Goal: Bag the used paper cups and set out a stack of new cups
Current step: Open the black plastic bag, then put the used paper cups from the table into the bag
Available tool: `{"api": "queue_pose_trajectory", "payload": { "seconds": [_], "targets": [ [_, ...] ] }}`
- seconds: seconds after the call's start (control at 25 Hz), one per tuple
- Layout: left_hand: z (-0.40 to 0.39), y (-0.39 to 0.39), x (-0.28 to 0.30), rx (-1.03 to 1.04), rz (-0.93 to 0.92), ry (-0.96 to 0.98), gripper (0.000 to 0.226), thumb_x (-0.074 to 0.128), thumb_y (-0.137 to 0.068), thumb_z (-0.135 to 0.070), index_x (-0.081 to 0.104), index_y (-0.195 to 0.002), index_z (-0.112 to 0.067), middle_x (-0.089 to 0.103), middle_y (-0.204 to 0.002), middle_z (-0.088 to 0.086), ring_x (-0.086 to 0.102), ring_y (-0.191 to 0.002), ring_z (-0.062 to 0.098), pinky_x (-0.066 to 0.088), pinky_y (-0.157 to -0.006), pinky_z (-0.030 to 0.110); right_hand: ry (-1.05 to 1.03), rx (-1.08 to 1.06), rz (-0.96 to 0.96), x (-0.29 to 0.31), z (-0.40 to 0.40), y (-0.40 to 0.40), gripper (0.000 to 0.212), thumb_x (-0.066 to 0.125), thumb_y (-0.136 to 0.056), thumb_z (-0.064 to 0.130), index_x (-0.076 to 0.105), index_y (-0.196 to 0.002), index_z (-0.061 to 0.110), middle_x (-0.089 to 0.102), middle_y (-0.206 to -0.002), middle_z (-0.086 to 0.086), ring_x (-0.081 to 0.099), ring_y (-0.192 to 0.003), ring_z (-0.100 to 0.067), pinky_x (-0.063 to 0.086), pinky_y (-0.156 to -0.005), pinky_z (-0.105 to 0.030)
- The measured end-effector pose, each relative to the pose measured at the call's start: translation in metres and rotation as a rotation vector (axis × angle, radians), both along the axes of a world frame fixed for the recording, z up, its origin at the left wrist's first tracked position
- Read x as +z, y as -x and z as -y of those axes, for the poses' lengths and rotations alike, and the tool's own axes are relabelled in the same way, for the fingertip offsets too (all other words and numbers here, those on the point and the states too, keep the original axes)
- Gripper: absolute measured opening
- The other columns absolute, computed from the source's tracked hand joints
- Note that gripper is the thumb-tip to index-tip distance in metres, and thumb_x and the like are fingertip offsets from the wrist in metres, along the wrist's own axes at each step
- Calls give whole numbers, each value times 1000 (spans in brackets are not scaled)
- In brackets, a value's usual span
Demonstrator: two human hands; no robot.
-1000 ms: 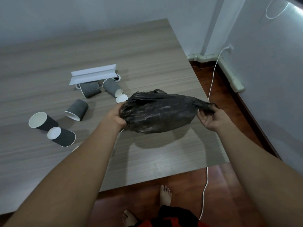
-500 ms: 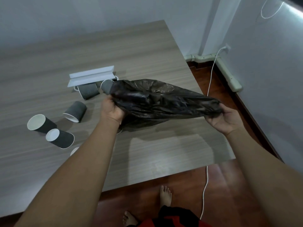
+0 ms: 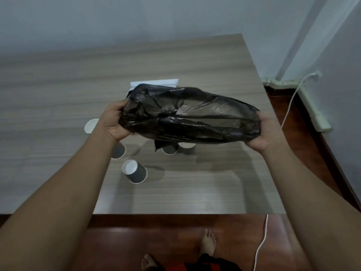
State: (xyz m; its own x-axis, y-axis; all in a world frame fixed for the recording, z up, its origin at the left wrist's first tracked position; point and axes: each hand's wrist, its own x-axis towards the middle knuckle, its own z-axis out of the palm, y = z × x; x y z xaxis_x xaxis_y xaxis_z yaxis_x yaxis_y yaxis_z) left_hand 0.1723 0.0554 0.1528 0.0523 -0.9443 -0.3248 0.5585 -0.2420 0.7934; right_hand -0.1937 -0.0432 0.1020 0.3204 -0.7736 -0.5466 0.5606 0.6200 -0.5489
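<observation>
We find the left hand gripping one end of a black bag, fingers curled into the gathered plastic. The right hand grips the opposite end, thumb and fingers folded round the film. Between them the bag is stretched wide and held in the air above the table, touching nothing else that we can make out. Its plastic is thin, glossy and heavily creased; near the middle it is translucent enough for the wood grain to show through.

Under the bag we note grey paper cups with white interiors. One cup lies on its side near the table's front edge, its round mouth turned up and to the left. A second sits just beside the left forearm, partly hidden by it. Two more show only their lower parts below the bag's hanging edge. A white rim shows to the left of the left wrist.

Behind the bag, a flat white strip rests on the table, mostly covered. The tabletop is a grey wood-grain laminate with straight edges and a square corner. The floor is dark reddish board with a sheen. A white cable trails across it, and bare feet stand at the bottom of the view.
</observation>
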Motion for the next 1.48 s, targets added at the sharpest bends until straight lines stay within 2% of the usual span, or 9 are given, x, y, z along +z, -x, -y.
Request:
{"api": "queue_pose_trajectory", "payload": {
  "seconds": [0.12, 0.28, 0.44, 0.64, 0.8, 1.08, 1.2, 1.32, 1.48],
  "targets": [
    [-35, -52, 2, 72, 66, -26, 57, 82, -61, -24, 69, -113, -5, 73, -113, 14, 68, -108, 32, 57, -88, 47, 16, 246, -65, 7, -30, -67, 61, 37, -99, 50, 79, -94, 6, 76, -97, -16, 74, -85, -32, 61, -63, -49],
    [-92, -115, 6, 96, 163, -75, 72, 79, -69, -52, 67, -127, -11, 70, -123, 14, 65, -116, 31, 56, -92, 45, 42, 430, -217, 6, -62, -147, 71, 35, -92, 70, 75, -109, 13, 72, -106, -17, 70, -100, -31, 59, -84, -48],
    [-159, -186, 1, 15, 690, -372, 39, 91, -59, -27, 78, -92, -9, 75, -103, 18, 74, -83, 26, 59, -71, 29, 59, 444, -328, 9, -102, -234, 71, 32, -92, 72, 71, -118, 18, 76, -105, -10, 73, -97, -28, 54, -93, -47],
    [-213, -254, -31, 348, 831, -620, 21, 50, -95, -26, 64, -87, -12, 69, -95, 16, 61, -72, 26, 44, -62, 29, 48, 388, -432, -11, -164, -314, 66, 29, -94, 70, 68, -107, 17, 76, -72, -2, 71, -55, -16, 55, -49, -26],
    [-233, -267, -53, 214, 830, -655, 25, 45, -96, -27, 60, -83, -12, 65, -87, 13, 61, -76, 28, 45, -70, 34, 28, 361, -513, -36, -213, -333, 58, 38, -91, 71, 70, -100, 24, 77, -97, -4, 72, -90, -22, 56, -84, -40],
    [-232, -268, -79, -18, 807, -686, 35, 47, -97, -38, 66, -97, -9, 70, -97, 16, 67, -88, 31, 52, -82, 39, 790, -194, -1501, -59, -300, -342, 58, 59, -73, 18, 51, -129, 2, 51, -125, -21, 43, -118, -37, 30, -104, -41],
    [-222, -264, -84, -87, 806, -706, 34, 49, -96, -40, 66, -94, -11, 71, -96, 15, 68, -89, 32, 53, -87, 40, 1180, 140, -1265, -65, -323, -379, 45, 46, -68, 7, 62, -109, 5, 61, -107, -13, 55, -102, -31, 45, -93, -43],
    [-214, -261, -84, -155, 775, -686, 29, 50, -96, -33, 67, -90, -11, 72, -88, 13, 68, -82, 30, 54, -81, 37, 1109, 690, -1004, -81, -322, -431, 53, 38, -71, 2, 70, -112, 10, 73, -107, -9, 66, -103, -26, 51, -93, -37],
    [-214, -267, -78, -293, 720, -699, 27, 50, -95, -27, 69, -85, -10, 73, -83, 13, 69, -74, 27, 56, -73, 35, 722, 792, -896, -97, -303, -476, 38, 51, -88, -1, 66, -123, 5, 67, -125, -15, 60, -119, -26, 41, -93, -18]
  ]
}}
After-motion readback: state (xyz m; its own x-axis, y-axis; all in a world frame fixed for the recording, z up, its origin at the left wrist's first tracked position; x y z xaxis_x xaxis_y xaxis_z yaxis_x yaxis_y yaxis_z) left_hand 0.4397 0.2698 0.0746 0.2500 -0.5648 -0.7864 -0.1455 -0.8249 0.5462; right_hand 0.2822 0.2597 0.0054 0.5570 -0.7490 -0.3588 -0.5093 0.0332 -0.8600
